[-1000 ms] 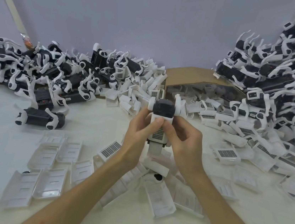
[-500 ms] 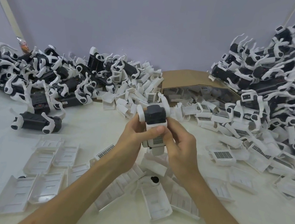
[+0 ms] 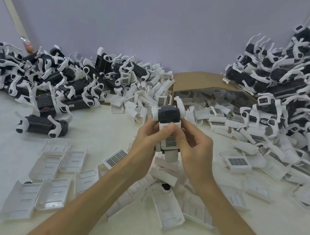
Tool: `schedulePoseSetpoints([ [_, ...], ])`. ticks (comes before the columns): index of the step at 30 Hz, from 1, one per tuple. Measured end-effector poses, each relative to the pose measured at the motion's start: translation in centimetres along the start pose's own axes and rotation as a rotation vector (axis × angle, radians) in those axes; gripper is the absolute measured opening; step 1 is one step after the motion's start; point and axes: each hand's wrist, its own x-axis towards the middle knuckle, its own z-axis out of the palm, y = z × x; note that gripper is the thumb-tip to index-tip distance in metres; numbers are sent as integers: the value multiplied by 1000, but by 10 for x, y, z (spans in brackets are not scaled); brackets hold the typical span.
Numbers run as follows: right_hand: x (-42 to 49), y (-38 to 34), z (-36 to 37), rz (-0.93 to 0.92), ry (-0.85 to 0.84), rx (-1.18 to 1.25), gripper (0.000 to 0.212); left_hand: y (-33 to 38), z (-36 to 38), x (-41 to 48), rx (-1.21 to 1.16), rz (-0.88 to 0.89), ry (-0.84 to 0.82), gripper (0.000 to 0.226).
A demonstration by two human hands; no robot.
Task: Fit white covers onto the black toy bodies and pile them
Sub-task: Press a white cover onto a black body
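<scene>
White is the cover (image 3: 169, 141) I see on the black toy body (image 3: 167, 115), left hand (image 3: 146, 137) and right hand (image 3: 195, 147) both curled around this body, thumbs meeting on the cover.

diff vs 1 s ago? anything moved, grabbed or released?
The toy body with its white cover tipped from upright, so its top now leans left; the left hand and right hand turned with it. Nothing was released or newly grabbed: both hands keep gripping it. The piles and loose covers on the table lie as before.
</scene>
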Motion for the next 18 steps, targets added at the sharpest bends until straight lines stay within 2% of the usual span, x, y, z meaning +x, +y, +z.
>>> schedulePoseSetpoints([
  [3, 3, 1, -5, -14, 127, -91, 23, 1, -1, 1, -43, -33, 43, 45],
  [6, 0, 5, -10, -61, 42, -268, 33, 0, -7, 1, -39, -16, 61, 34],
  [9, -3, 8, -5, -49, -12, -317, 47, -2, -4, -1, 56, 68, 46, 33],
  [13, -5, 11, -1, -103, 88, -378, 37, -10, 2, -2, 144, 124, 109, 39],
  [17, -3, 9, -2, -191, 72, -430, 31, -13, 4, -2, 238, 202, 109, 4],
  [18, -3, 7, -1, -208, 58, -432, 31, -12, 4, -2, 240, 217, 118, 7],
])
